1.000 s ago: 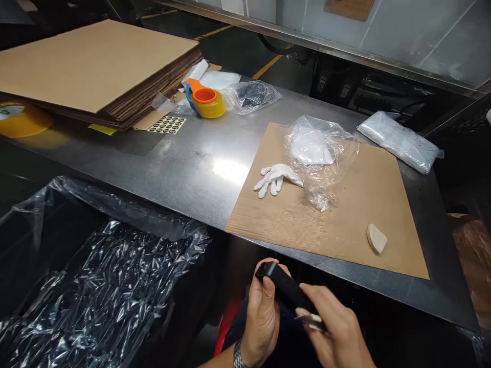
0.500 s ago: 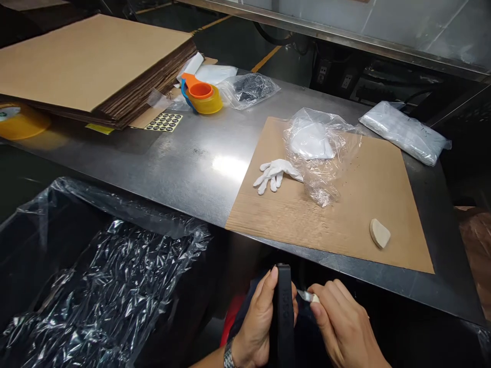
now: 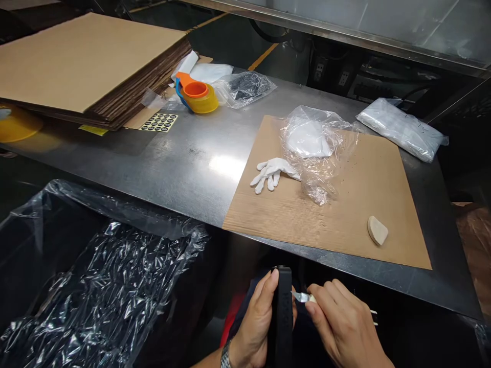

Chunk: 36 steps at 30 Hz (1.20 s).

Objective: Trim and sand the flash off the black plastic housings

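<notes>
While the left hand wraps its fingers around the black strap below the counter edge, the right hand pinches a small blade against it. The strap looks light, stiff and smooth, best gripped along its sides.

Bench: board stack far left; tape roll right of it. Cardboard sheet at right carries glove, bag, wedge. Lined bin before bench, left.
</notes>
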### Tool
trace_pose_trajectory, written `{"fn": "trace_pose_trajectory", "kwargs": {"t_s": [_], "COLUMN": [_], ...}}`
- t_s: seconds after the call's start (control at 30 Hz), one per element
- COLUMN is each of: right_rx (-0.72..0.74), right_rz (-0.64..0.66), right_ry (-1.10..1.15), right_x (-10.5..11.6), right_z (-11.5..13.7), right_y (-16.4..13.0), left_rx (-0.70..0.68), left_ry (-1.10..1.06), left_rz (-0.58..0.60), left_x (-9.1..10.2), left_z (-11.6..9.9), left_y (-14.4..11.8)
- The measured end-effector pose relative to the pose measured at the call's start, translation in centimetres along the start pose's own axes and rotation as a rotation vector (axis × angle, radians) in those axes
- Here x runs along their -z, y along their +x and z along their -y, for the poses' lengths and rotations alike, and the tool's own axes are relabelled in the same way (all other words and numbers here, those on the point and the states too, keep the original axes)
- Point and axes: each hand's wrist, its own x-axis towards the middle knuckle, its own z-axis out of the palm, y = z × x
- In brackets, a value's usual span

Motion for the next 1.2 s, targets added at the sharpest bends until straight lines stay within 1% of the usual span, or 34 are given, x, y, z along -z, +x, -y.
{"fn": "trace_pose_trajectory", "kwargs": {"t_s": [0.13,0.3,0.43,0.5,0.57,0.63,0.7,0.83,1.0,1.2], "right_rx": [0.000,-0.017,-0.008,-0.020,-0.041,-0.063,-0.069,-0.041,0.007,0.025], "right_rz": [0.018,0.054,0.053,0.038,0.024,0.016,0.011,0.008,0.044,0.068], "right_ry": [0.011,0.022,0.026,0.005,-0.009,0.015,0.064,0.099,0.062,0.030], "right_x": [0.2,0.4,0.1,-0.2,-0.4,-0.6,-0.6,-0.4,-0.1,0.3], "right_z": [0.0,0.0,-0.1,-0.4,-0.7,-1.0,-1.1,-0.9,-0.5,-0.4], "right_y": [0.0,0.0,0.2,0.3,0.3,0.3,0.2,0.1,0.1,0.2], "left_rx": [0.018,0.007,0.006,-0.001,0.005,0.031,0.054,0.068,0.106,0.080], "left_ry": [-0.008,0.012,0.031,0.041,0.037,0.020,-0.001,-0.021,-0.021,-0.013], "left_rz": [-0.009,-0.008,-0.014,0.004,0.048,0.083,0.089,0.074,0.053,0.061], "left_x": [-0.1,-0.1,-0.2,-0.2,-0.1,0.0,0.1,0.4,0.5,0.5], "left_z": [-0.1,-0.2,-0.2,-0.2,-0.1,0.0,0.0,0.0,-0.1,0.0], "left_y": [-0.1,-0.1,-0.2,-0.3,-0.3,-0.1,0.0,0.3,0.1,0.0]}}
